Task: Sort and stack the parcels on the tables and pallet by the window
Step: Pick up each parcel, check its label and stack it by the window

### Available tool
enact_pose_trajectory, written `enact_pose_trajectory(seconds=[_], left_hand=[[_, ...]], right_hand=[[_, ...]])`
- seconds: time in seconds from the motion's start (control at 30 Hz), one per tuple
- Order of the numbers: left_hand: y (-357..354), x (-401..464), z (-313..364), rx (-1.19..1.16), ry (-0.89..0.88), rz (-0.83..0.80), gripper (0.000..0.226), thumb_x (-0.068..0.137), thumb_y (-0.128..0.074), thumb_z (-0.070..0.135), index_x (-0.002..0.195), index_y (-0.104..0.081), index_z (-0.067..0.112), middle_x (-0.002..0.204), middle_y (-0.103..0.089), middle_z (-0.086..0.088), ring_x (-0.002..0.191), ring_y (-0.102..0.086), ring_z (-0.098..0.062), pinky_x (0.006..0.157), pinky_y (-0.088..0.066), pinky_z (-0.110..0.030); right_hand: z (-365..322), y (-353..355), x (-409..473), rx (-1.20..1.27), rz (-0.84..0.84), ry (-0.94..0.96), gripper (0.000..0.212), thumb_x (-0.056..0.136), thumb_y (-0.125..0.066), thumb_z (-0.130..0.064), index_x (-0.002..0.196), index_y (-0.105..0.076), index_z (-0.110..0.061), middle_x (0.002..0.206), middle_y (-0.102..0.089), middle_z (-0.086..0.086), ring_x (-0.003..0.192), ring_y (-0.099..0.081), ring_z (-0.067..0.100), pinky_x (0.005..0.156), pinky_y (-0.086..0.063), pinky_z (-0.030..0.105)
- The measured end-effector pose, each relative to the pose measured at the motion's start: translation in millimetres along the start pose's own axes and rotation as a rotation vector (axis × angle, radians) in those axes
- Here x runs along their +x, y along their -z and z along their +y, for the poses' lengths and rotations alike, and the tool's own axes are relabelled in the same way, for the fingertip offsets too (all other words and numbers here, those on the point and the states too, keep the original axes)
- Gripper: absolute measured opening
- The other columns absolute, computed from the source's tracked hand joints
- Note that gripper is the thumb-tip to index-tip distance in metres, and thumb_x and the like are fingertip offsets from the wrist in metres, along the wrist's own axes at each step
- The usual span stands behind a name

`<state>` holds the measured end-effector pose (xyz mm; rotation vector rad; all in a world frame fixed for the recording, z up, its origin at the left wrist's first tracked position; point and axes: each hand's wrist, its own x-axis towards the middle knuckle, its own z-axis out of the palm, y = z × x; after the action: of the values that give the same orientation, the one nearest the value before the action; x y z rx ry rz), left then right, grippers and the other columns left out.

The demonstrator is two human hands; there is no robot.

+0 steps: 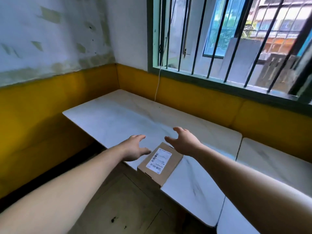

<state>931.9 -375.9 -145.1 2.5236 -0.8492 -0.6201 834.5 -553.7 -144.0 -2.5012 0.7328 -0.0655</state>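
The landmark here is a small cardboard parcel (160, 163) lying flat at the near edge of a white marble-patterned table (118, 119), its near corner reaching the rim or slightly past it, a white shipping label (158, 160) facing up. Far to the left of the parcel runs a yellow padded bench back (50, 98) under a scuffed white wall (50, 39). Just left of the parcel the left hand (135, 147) hovers with fingers spread and relaxed, gripping nothing; its thumb points toward the parcel's left edge, and whether it touches the cardboard cannot be told. Just right of the parcel's far corner the right hand (183, 141) is likewise spread, fingers loosely bent, holding nothing. Beyond the parcel and up to its right, a barred window (228, 39) with a green frame looks out on buildings, and a thin white cord (158, 81) hangs from it. Right of the parcel, a second white table (270, 157) butts against the first.
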Motion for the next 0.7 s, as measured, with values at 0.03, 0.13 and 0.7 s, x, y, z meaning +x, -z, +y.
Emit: enact_pose_trajectory(seconds=[0.03,0.13,0.7], left_hand=[[2,7,-3,0.002,-0.012,-0.016,0.074,0.092,-0.058,0.045,0.152,-0.019,0.026,0.16,-0.016,0.001,0.144,-0.025,-0.022,0.113,-0.025,-0.036],[2,30,-8,0.006,-0.045,-0.068,0.073,0.092,-0.057,0.043,0.152,-0.02,0.025,0.159,-0.017,0.0,0.143,-0.026,-0.022,0.113,-0.026,-0.037],[-80,161,-24,0.007,0.03,-0.423,0.078,0.089,-0.063,0.039,0.152,-0.019,0.024,0.149,-0.038,-0.004,0.12,-0.054,-0.022,0.1,-0.045,-0.035]], right_hand=[[0,-3,3,0.002,0.001,-0.021,0.072,0.093,-0.054,-0.059,0.15,-0.034,-0.021,0.148,-0.044,0.01,0.127,-0.051,0.028,0.101,-0.045,0.037],[5,-14,14,0.018,-0.008,-0.081,0.072,0.093,-0.054,-0.058,0.151,-0.033,-0.021,0.149,-0.043,0.01,0.13,-0.049,0.028,0.104,-0.043,0.038],[98,-97,76,0.099,-0.205,-0.435,0.066,0.095,-0.051,-0.055,0.148,-0.036,-0.018,0.146,-0.041,0.016,0.133,-0.042,0.033,0.108,-0.037,0.037]])
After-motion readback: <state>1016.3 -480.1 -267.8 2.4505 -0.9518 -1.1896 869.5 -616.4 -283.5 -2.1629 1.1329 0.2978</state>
